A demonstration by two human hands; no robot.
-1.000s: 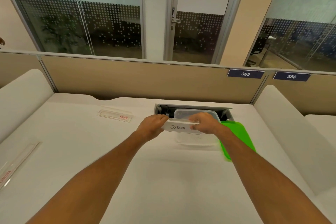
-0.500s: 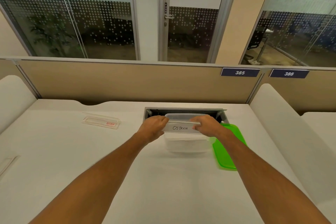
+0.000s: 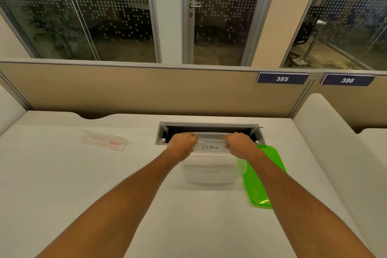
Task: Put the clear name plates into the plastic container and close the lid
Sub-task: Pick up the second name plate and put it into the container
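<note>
A clear name plate with a paper strip reading "OSTRICH" is held level over the open top of the clear plastic container. My left hand grips its left end and my right hand grips its right end. Faint writing shows through the container's front wall. The green lid lies flat on the desk, touching the container's right side. A second clear name plate with a red label lies on the desk to the left, well apart from my hands.
An open cable tray slot is set into the white desk just behind the container. A beige partition with number signs 385 and 386 closes the back. White padded dividers stand at both sides.
The view has shifted left and down, so the far-left name plate has left the frame. Both hands still hold the OSTRICH plate over the container, a little further back toward the cable slot.
</note>
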